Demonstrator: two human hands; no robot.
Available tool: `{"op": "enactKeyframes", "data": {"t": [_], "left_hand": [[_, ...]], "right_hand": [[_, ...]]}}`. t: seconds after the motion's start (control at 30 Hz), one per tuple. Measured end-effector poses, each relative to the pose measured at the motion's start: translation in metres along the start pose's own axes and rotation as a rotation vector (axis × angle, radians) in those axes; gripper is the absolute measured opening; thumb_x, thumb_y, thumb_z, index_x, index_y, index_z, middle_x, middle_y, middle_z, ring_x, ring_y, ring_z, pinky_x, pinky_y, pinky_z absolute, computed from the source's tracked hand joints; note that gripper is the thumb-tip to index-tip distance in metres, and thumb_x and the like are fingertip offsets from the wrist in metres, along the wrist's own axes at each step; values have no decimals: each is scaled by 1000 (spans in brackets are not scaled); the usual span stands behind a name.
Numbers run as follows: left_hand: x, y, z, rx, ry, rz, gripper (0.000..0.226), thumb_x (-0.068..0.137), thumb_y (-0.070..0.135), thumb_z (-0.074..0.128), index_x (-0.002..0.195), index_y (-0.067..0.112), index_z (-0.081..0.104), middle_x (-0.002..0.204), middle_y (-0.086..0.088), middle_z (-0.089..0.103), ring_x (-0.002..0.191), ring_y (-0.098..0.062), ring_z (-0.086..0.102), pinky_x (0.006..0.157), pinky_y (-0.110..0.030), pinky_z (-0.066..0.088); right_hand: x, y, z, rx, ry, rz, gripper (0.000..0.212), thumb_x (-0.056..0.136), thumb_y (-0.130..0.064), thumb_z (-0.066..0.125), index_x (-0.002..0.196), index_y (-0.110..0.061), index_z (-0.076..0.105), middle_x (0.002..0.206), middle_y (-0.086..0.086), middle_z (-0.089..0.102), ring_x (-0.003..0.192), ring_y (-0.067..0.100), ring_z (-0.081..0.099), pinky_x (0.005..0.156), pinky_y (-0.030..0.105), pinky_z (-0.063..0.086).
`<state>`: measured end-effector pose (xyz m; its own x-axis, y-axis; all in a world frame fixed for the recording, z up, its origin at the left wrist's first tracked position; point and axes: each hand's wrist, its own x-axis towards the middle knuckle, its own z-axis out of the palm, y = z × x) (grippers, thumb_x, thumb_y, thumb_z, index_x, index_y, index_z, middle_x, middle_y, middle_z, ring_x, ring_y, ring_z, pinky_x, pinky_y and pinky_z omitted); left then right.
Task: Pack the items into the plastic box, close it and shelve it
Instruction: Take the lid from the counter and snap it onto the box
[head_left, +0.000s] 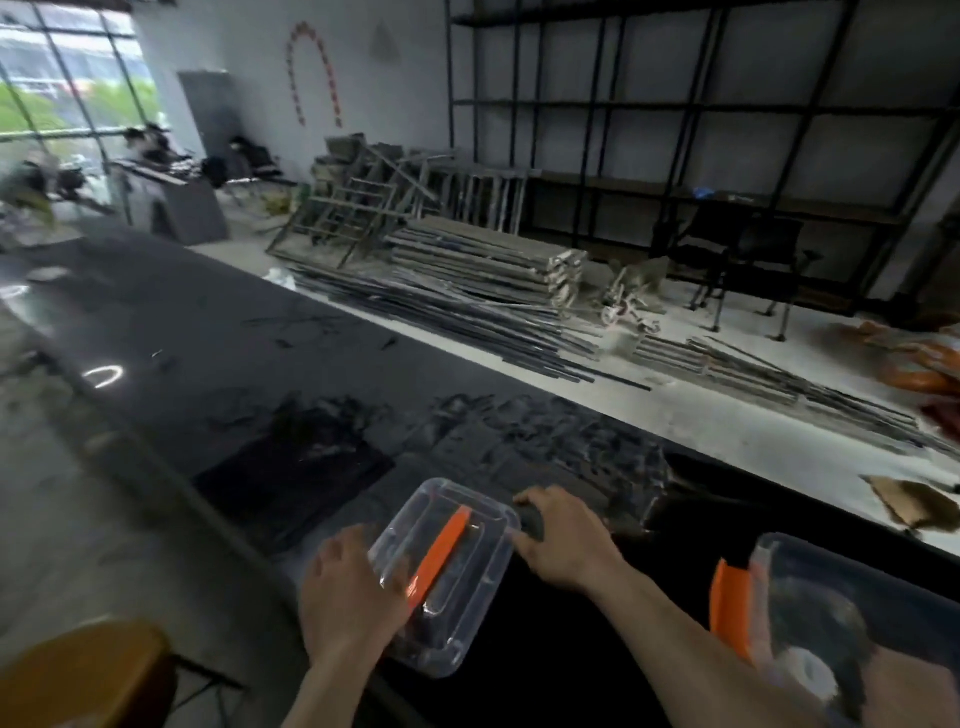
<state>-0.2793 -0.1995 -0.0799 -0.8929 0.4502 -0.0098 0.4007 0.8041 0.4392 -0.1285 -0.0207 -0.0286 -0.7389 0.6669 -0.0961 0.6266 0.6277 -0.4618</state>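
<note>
A small clear plastic box (470, 582) with an orange handle (440, 556) on its lid lies on the dark table (234, 364) close to me. My left hand (348, 597) rests on the box's near left side, fingers on the lid. At the far right corner my right hand (563, 540) is curled around a dark object (531, 519) that touches the box. What is inside the box is hard to make out.
A second clear box (831, 613) with an orange clasp (730, 603) stands at the right, with dark contents and a white roll. A wooden stool (83, 675) is at bottom left. Beyond the table lie metal rods, frames and black shelving (675, 109).
</note>
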Motion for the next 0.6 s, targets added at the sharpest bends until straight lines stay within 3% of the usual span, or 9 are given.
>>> {"op": "enactKeyframes", "data": {"t": [0.13, 0.27, 0.33, 0.47, 0.53, 0.6], "left_hand": [[-3, -32, 2, -242, 13, -261, 63, 90, 46, 71, 141, 13, 51, 140, -19, 54, 124, -38, 56, 99, -49, 51], [-14, -40, 4, -421, -12, -437, 59, 91, 45, 70, 135, 10, 51, 133, -15, 57, 115, -37, 63, 90, -41, 51], [-20, -42, 9, -465, -27, -491, 57, 90, 51, 69, 128, 11, 53, 125, -11, 63, 111, -33, 64, 88, -38, 49], [-28, -40, 15, -547, -6, -542, 36, 92, 44, 71, 112, 17, 59, 116, -3, 73, 96, -21, 62, 93, -36, 51], [-29, -35, 15, -520, 7, -545, 33, 95, 34, 69, 119, 13, 64, 119, -3, 74, 97, -22, 62, 90, -33, 47], [-29, -31, 12, -493, 21, -559, 39, 96, 34, 67, 128, 11, 64, 124, -5, 73, 109, -27, 66, 95, -35, 47]], "right_hand": [[39, -10, 31, 8, -91, 35, 58, 89, -47, 64, 140, -21, 54, 136, 10, 57, 124, 28, 56, 102, 37, 47], [69, -16, 53, 13, -210, 20, 76, 92, -46, 61, 156, -15, 33, 156, 12, 39, 141, 29, 40, 114, 37, 34], [78, -16, 62, 12, -247, 41, 80, 92, -46, 62, 157, -13, 29, 157, 13, 38, 143, 31, 38, 115, 37, 33], [78, -15, 73, -64, -131, 47, 67, 89, -50, 59, 145, -17, 46, 139, 16, 55, 128, 36, 50, 103, 43, 45], [74, -15, 73, -63, -94, 57, 61, 91, -52, 57, 140, -16, 50, 133, 16, 58, 123, 36, 52, 100, 42, 47], [70, -14, 70, -38, -89, 80, 59, 90, -54, 57, 135, -16, 54, 130, 15, 60, 121, 35, 55, 99, 41, 49]]}}
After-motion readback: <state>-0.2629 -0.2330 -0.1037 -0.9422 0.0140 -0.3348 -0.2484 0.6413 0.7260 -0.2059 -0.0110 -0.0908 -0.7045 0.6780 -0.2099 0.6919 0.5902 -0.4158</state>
